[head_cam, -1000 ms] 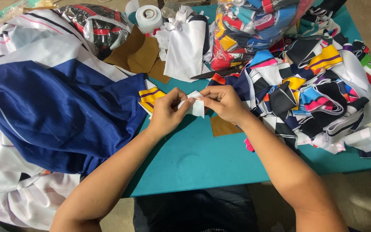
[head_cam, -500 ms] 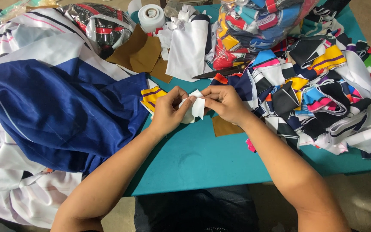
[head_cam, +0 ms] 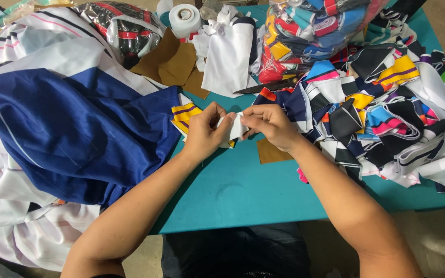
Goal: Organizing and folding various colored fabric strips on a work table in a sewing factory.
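The white scrap lies pinched between both hands over the teal table; left hand fingers clamp its left edge, right hand its right; both equally near

My left hand and right hand pinch a small white cloth piece, smooth and matt, above the matt teal table, beside silky blue fabric and a glossy plastic bag.
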